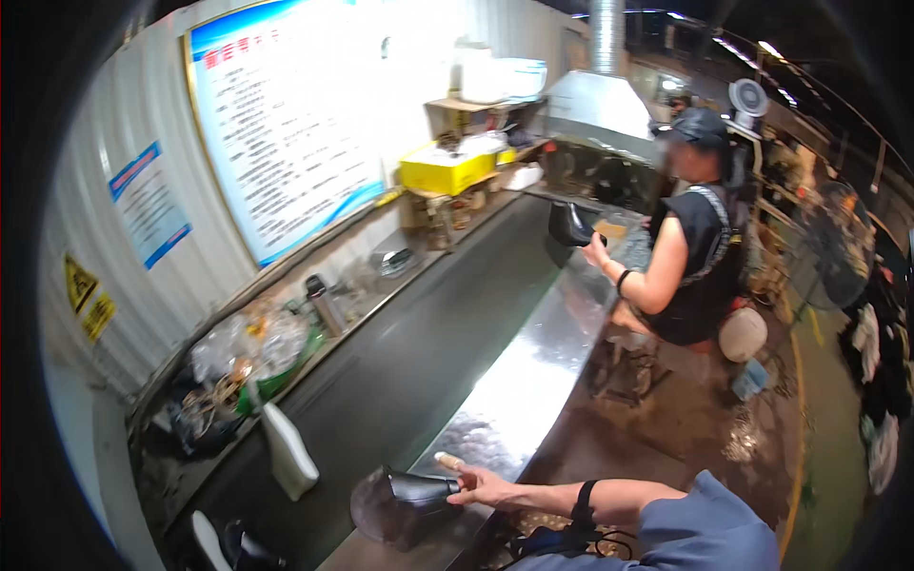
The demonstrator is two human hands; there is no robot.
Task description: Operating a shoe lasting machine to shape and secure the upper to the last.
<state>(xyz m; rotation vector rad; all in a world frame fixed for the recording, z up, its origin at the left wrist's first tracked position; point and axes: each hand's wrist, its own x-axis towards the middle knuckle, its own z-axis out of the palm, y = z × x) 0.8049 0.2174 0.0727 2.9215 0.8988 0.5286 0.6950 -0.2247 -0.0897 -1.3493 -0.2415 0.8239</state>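
My right hand (pixel 484 487) comes in from the lower right. Its thumb and fingers are closed on the rim of a glossy black shoe (pixel 419 489). One finger wears a tan wrap (pixel 447 462) and sticks out above the shoe. The shoe's wider end points left, over the near end of the metal ledge (pixel 505 395), and is smeared by motion. To its left, on the dark belt (pixel 381 381), lies a long white sole-shaped piece (pixel 290 457). Another pale piece (pixel 208 541) and a black shoe (pixel 252 552) show at the lower edge. My left hand is out of view.
A co-worker (pixel 700 238) sits farther along the ledge, holding a black shoe (pixel 571 226). Along the wall stand a thermos (pixel 326 305), plastic bags (pixel 238 352) and a yellow box (pixel 452 171). A metal hood (pixel 600 105) covers the belt's far end. A fan (pixel 833 243) stands at right.
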